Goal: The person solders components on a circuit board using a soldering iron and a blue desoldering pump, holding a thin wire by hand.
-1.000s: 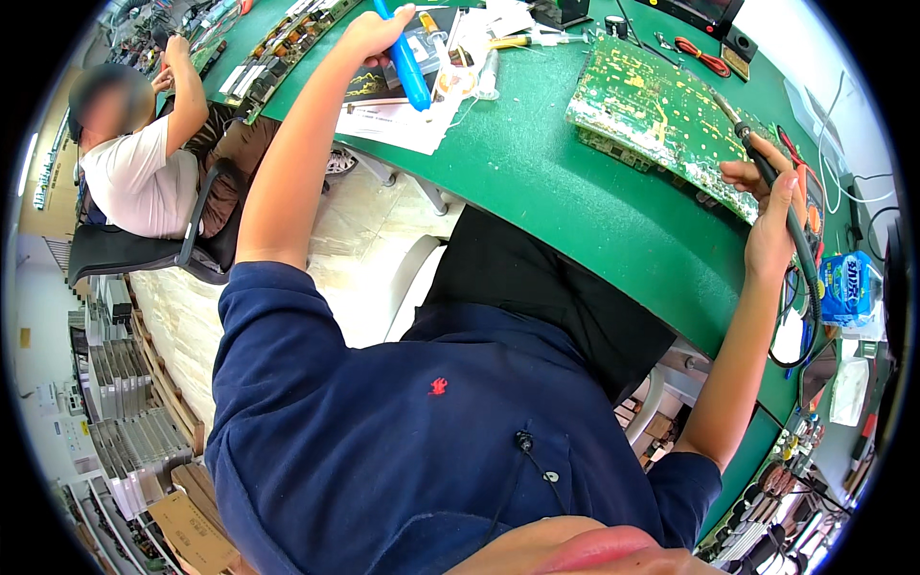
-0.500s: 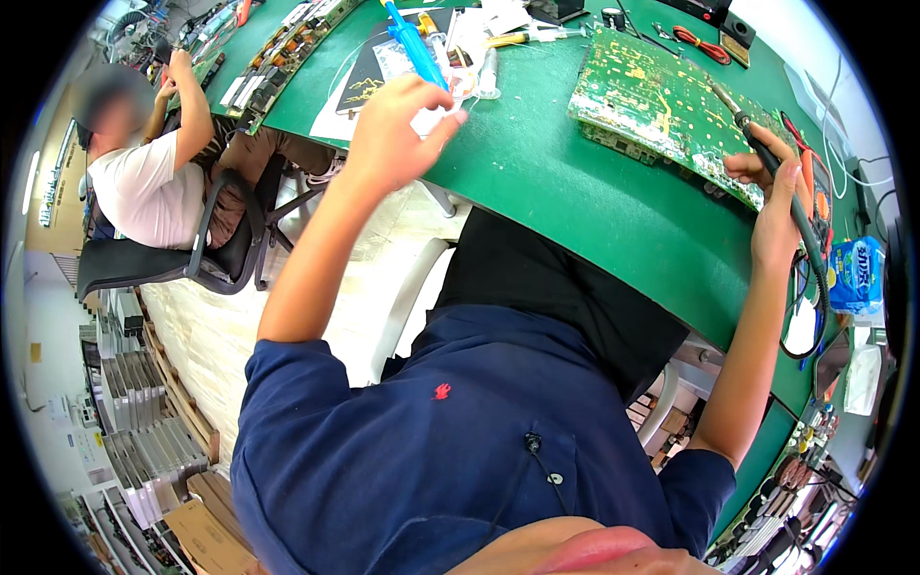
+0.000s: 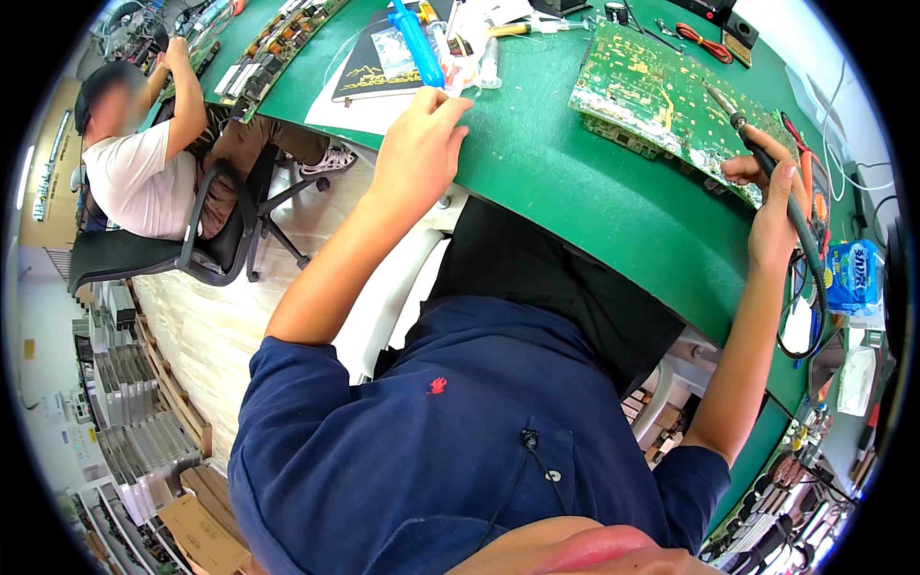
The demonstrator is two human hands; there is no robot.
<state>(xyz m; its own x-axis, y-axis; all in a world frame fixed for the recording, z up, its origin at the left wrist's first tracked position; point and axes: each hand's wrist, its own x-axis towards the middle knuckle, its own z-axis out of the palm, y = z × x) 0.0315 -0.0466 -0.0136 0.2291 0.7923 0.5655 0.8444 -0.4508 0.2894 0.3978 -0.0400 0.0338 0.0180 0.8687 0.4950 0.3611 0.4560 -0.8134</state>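
My right hand (image 3: 771, 196) grips a soldering iron (image 3: 757, 144) with a black handle and cable. Its metal tip points up and left above a large green circuit board (image 3: 661, 96), which lies with its dotted solder side up. My fingers are close to the board's right end. My left hand (image 3: 422, 144) is at the table's near edge, its fingers drawn together; whatever is in them is too small or hidden to make out. Just beyond its fingertips lies a blue tube-shaped tool (image 3: 417, 46). A clear syringe (image 3: 490, 65) lies beside it.
A black pad (image 3: 369, 72) on white paper and a yellow-tipped syringe (image 3: 541, 26) lie on the green table (image 3: 537, 153). Pliers with red-orange handles (image 3: 813, 177) and a blue packet (image 3: 853, 276) are at the right. Another person (image 3: 144, 172) sits at the left near long circuit boards (image 3: 278, 48).
My left hand has drawn back from over the blue tool toward the table edge, its fingers closing together. The soldering iron has stayed nearly in place. My view has shifted slightly.
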